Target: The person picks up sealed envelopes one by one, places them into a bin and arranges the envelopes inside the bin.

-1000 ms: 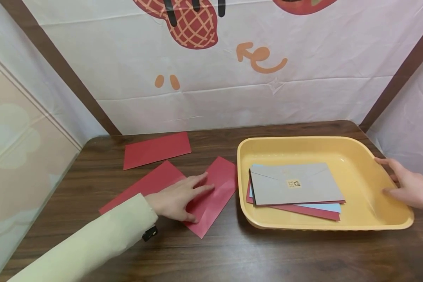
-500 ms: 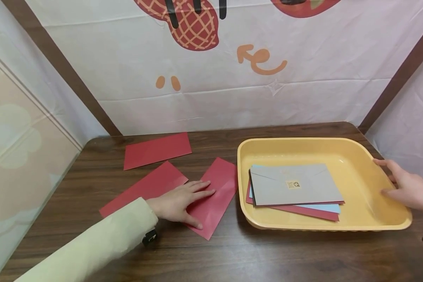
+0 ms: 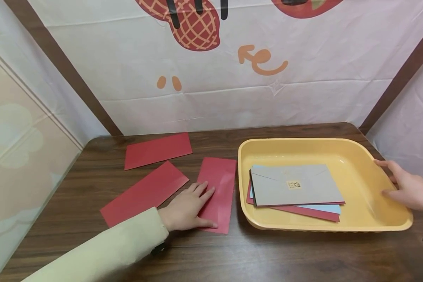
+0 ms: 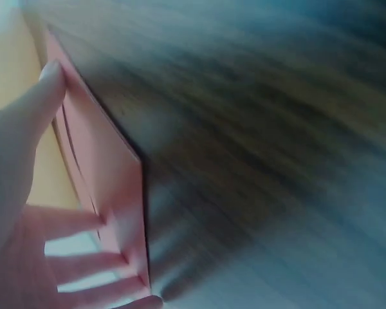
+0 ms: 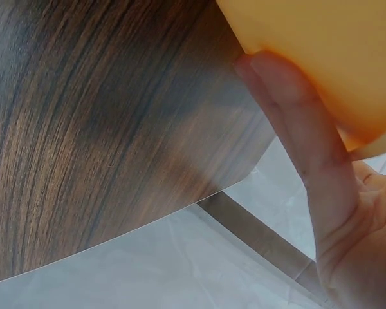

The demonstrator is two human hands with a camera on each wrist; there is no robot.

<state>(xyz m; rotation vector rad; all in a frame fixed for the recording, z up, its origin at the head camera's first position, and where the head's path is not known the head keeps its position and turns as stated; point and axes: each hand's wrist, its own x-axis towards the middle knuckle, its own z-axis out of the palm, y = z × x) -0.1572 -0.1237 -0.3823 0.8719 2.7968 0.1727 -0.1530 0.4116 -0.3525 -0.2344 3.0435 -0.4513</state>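
Note:
My left hand (image 3: 187, 207) lies with spread fingers on a red envelope (image 3: 221, 188), just left of a yellow plastic tray (image 3: 370, 196). In the left wrist view the thumb and fingertips touch the envelope (image 4: 106, 148) across its width. My right hand (image 3: 410, 188) grips the tray's right rim, thumb on the inner side and fingers outside. The right wrist view has those fingers against the outer wall of the tray (image 5: 328, 51). Inside the tray is a stack of envelopes, a grey envelope (image 3: 299, 186) with a small label on top, light blue and red edges below.
Two more red envelopes lie left of my left hand: one envelope (image 3: 146, 192) close beside it, another envelope (image 3: 158, 150) toward the back edge. All stands on a dark wood-grain table (image 3: 211, 258). A printed white cloth (image 3: 218, 102) hangs behind the table.
My left hand has moved slightly right, and the red envelope under it has turned from a slant to nearly parallel with the tray's left side. The right hand stays on the tray.

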